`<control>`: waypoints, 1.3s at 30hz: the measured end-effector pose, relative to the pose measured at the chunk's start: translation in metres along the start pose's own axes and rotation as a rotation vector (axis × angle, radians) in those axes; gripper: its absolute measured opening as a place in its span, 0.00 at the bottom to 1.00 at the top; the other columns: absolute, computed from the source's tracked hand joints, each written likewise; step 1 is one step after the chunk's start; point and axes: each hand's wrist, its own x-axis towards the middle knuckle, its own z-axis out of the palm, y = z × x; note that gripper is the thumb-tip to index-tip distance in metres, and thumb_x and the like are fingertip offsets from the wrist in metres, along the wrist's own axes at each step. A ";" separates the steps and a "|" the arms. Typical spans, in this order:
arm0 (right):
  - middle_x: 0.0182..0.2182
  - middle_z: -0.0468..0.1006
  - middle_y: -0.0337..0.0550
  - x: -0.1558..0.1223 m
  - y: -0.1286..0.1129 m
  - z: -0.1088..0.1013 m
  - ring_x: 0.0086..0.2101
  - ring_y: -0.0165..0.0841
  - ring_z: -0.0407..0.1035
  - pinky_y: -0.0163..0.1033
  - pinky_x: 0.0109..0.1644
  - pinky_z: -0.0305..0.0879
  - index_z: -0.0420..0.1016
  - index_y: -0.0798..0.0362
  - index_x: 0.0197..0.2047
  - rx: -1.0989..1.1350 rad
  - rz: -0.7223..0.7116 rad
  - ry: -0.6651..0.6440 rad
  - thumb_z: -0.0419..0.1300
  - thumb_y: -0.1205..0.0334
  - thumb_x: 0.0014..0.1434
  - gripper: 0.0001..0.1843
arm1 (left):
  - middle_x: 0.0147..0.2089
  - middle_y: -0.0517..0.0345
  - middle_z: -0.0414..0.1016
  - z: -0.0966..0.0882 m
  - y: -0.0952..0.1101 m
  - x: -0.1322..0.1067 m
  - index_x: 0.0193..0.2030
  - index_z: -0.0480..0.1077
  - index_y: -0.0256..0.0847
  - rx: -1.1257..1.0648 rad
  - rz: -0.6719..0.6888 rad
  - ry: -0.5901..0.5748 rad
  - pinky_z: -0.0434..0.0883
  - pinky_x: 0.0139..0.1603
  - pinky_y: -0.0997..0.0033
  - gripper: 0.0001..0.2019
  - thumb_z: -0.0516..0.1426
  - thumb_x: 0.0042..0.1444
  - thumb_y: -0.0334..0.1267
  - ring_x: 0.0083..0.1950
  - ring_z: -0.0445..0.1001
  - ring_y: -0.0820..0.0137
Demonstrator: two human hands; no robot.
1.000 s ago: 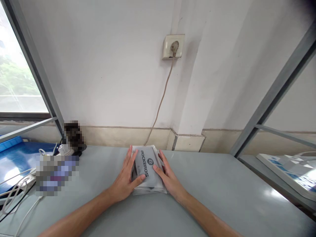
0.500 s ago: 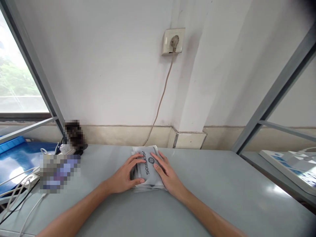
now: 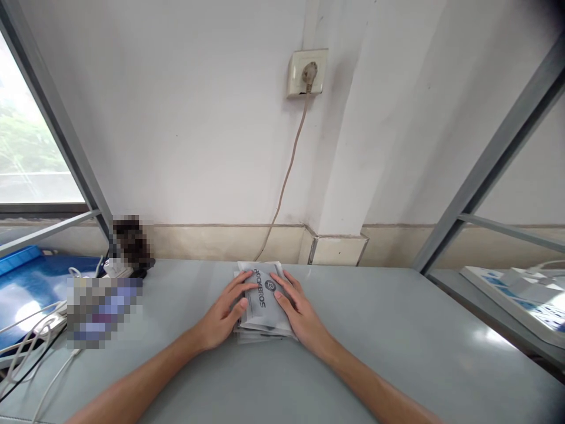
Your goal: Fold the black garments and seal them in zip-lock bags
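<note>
A small stack of flat, grey-white plastic packages lies on the desk in front of me. The top one carries dark ROCKBROS lettering and a round logo. My left hand rests along the left side of the stack, fingers spread over its upper left part and thumb at its left edge. Opposite it, my right hand lies on the right edge with fingers apart, reaching toward the logo. Both palms face the stack and neither hand is closed round it. The lower packages stick out slightly at the near edge and on the left.
Grey desk surface spreads around the stack. White cables, a blue tray and pixelated items sit at the left. A socket with a hanging cord is on the wall. Metal frame posts rise at both sides.
My left thumb has pulled back from the top package toward the stack's left edge. The top package's lettering now lies flatter and shows more fully. My right hand has stayed nearly still.
</note>
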 end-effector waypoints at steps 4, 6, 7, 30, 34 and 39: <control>0.75 0.50 0.43 0.001 -0.002 -0.001 0.72 0.47 0.50 0.55 0.71 0.60 0.72 0.40 0.66 0.044 0.044 0.106 0.56 0.36 0.66 0.30 | 0.83 0.55 0.39 0.007 -0.003 -0.001 0.76 0.54 0.53 0.014 -0.085 0.054 0.46 0.80 0.44 0.31 0.54 0.71 0.55 0.82 0.39 0.53; 0.74 0.53 0.45 0.003 0.000 -0.002 0.69 0.49 0.56 0.55 0.69 0.63 0.73 0.41 0.64 0.084 0.059 0.169 0.56 0.36 0.66 0.30 | 0.83 0.56 0.36 0.008 -0.003 -0.002 0.77 0.52 0.54 0.002 -0.126 0.048 0.43 0.80 0.42 0.31 0.52 0.71 0.55 0.82 0.36 0.53; 0.74 0.54 0.45 0.004 0.002 -0.002 0.67 0.49 0.60 0.55 0.68 0.64 0.72 0.41 0.64 0.105 0.068 0.182 0.57 0.36 0.66 0.30 | 0.83 0.56 0.35 0.008 -0.003 -0.002 0.78 0.51 0.54 -0.004 -0.145 0.044 0.43 0.80 0.41 0.32 0.52 0.71 0.55 0.82 0.35 0.54; 0.59 0.78 0.49 0.004 0.005 -0.001 0.53 0.47 0.76 0.53 0.56 0.74 0.63 0.43 0.65 0.208 0.222 0.098 0.59 0.39 0.64 0.32 | 0.83 0.49 0.34 0.008 -0.026 -0.002 0.80 0.36 0.52 -0.297 -0.130 0.030 0.49 0.79 0.43 0.43 0.56 0.68 0.58 0.82 0.39 0.52; 0.63 0.73 0.49 0.007 0.011 -0.004 0.53 0.46 0.75 0.52 0.58 0.72 0.61 0.42 0.65 0.188 0.263 0.185 0.58 0.38 0.64 0.32 | 0.81 0.47 0.45 0.014 -0.036 0.004 0.78 0.44 0.51 -0.328 -0.298 0.223 0.55 0.78 0.43 0.37 0.52 0.69 0.61 0.82 0.43 0.52; 0.63 0.73 0.48 0.012 0.023 -0.004 0.55 0.47 0.73 0.51 0.57 0.72 0.68 0.44 0.60 0.140 0.252 0.263 0.57 0.34 0.63 0.30 | 0.78 0.39 0.53 0.013 -0.051 0.010 0.71 0.53 0.46 -0.348 -0.371 0.350 0.65 0.72 0.45 0.35 0.52 0.66 0.65 0.76 0.59 0.50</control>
